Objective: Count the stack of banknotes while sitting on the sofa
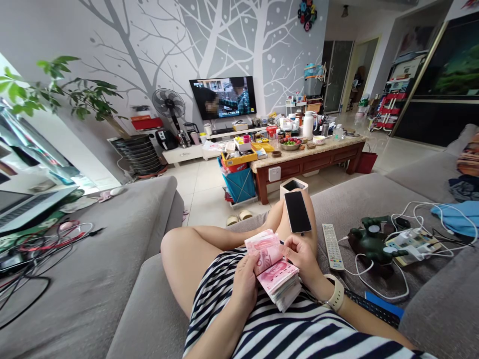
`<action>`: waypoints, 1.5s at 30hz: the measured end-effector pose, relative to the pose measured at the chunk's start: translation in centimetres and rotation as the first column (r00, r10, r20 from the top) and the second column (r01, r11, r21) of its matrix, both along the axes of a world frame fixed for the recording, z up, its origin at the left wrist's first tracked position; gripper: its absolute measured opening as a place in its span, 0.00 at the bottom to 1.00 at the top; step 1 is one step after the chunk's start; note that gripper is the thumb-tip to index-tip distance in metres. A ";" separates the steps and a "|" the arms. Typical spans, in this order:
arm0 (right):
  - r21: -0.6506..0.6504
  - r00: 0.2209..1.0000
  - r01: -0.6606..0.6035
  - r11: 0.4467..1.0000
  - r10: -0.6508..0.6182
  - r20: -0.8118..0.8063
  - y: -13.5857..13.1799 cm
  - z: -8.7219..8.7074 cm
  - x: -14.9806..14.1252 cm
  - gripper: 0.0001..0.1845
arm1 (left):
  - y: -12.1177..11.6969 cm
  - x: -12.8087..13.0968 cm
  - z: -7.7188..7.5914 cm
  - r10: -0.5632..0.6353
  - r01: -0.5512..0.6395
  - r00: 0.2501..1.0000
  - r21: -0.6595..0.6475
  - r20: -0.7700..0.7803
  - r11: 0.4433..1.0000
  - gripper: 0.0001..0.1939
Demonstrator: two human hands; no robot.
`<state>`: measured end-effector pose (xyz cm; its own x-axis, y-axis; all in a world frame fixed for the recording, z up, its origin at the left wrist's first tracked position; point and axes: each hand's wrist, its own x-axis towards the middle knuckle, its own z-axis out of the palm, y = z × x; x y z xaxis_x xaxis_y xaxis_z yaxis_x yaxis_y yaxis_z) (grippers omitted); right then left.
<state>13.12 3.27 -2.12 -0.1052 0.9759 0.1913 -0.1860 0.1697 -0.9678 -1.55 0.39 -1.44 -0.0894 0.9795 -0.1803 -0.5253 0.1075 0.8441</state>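
A thick stack of pink banknotes (pixel 279 280) is held over my lap, its upper notes bent up and away from the rest. My left hand (pixel 245 281) grips the stack from its left side, thumb on top. At the right edge of the raised notes, my right hand (pixel 301 257) pinches a banknote between thumb and fingers. A pale watch sits on the right wrist. Just beyond the hands, a smartphone (pixel 298 212) with a dark screen rests on my leg. Striped cloth (pixel 213 294) covers my lap beneath the money.
On the sofa to the right lie a remote control (pixel 333 247), a dark green figure (pixel 370 242) and a power strip (pixel 413 247) with white cables. Tangled cables (pixel 33 264) and a laptop (pixel 30 207) are at left. Ahead stands a loaded coffee table (pixel 307 164).
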 end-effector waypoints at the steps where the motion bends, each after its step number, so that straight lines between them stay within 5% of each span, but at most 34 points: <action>1: -0.014 1.000 0.027 1.000 -0.027 0.000 0.1 0.0 -0.1 0.18 | 0.0 0.0 0.1 -0.013 0.013 1.000 -0.003 0.007 1.000 0.11; 14: 0.005 0.997 0.041 0.999 -0.042 0.068 0.4 -0.3 -0.2 0.20 | -0.9 0.9 1.6 -0.035 0.035 0.999 -0.034 -0.016 0.999 0.13; 33: -0.013 0.999 -0.007 1.000 0.007 -0.034 -0.3 0.1 0.0 0.17 | -0.3 0.2 0.3 0.095 -0.095 0.987 0.010 -0.130 0.995 0.10; 45: -0.007 0.993 -0.076 0.997 0.075 -0.089 -0.6 0.3 -0.1 0.13 | -0.7 0.3 1.4 0.047 -0.030 0.971 0.077 -0.233 0.997 0.13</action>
<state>13.02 2.64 -1.79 -0.1616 0.9677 0.1933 -0.2826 0.1423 -0.9486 -1.21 -0.29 -0.01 -0.1584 0.9843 -0.0782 -0.3139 0.0249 0.9491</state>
